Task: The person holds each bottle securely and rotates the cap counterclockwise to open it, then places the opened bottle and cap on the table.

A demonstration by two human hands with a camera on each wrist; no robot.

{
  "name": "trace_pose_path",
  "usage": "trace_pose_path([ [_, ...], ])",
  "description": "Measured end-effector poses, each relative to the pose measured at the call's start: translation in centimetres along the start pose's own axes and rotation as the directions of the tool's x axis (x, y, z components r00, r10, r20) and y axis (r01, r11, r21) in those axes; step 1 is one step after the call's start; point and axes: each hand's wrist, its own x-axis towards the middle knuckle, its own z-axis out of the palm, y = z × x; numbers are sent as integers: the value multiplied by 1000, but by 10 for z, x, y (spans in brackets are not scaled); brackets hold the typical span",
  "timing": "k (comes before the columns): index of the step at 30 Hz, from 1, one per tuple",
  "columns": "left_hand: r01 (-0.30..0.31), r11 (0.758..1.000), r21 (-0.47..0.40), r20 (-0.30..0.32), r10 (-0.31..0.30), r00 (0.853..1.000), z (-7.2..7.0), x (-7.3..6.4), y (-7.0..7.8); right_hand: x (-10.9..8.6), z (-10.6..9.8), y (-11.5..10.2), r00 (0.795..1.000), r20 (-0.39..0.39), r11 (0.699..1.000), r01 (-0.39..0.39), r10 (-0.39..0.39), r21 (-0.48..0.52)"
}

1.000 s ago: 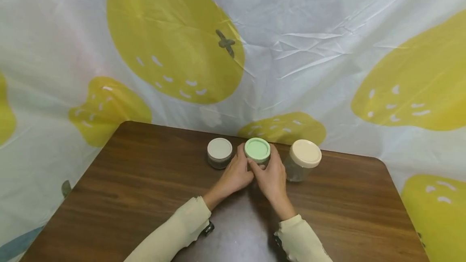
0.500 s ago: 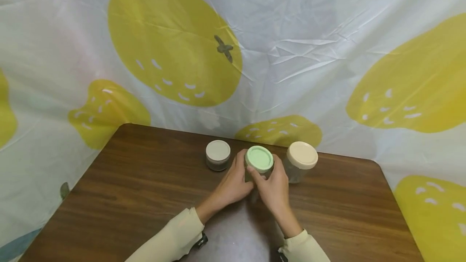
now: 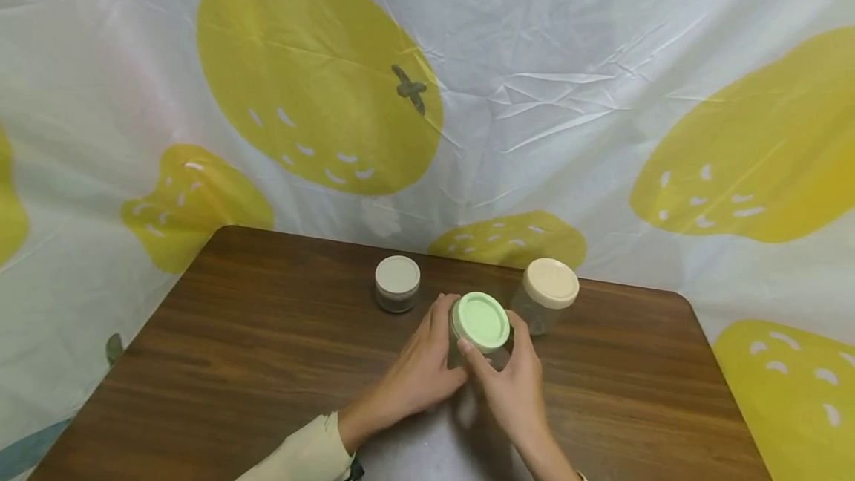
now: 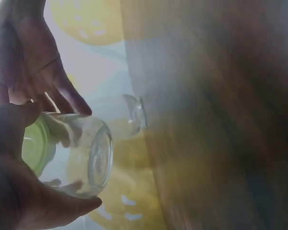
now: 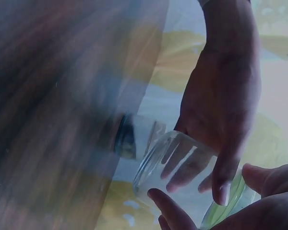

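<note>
A clear glass jar with a pale green lid is held between both hands, lid tilted up toward the head camera. My left hand wraps the left side of the jar. On the other side, my right hand grips near the lid, its thumb at the near rim. The left wrist view shows the see-through glass body and its round base, raised off the wooden surface. In the right wrist view, fingers of the left hand show through the glass, and the right thumb rests by the green lid.
A short glass jar with a white lid stands at the back left of the brown wooden table. Behind the right hand is a larger jar with a cream lid. A lemon-print curtain hangs along the table's back edge.
Both hands have drawn the green-lidded jar from the back row toward the person, lifting and tilting it. The white-lidded and cream-lidded jars stay where they were.
</note>
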Motion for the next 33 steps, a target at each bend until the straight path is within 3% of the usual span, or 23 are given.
trace_pose_path([
  [7, -66, 991, 113, -79, 75, 994, -3, -18, 4, -19, -3, -5, 997, 61, 993, -61, 55, 105],
  [14, -147, 968, 202, -162, 181, 970, -6, -32, 5, -34, 1, 0, 994, 110, 962, -57, 28, 266],
  [21, -189, 927, 325, -158, 250, 955, -8, -45, 8, -47, -6, 10, 975, 220, 937, -99, 24, 336],
  [27, -277, 860, 429, -158, 373, 914, -7, -53, 11, -58, -15, 17, 953, 302, 930, -107, -5, 352],
  [33, -343, 807, 481, -156, 463, 872, -8, -56, 12, -67, -18, 18, 948, 319, 913, -117, -15, 391],
])
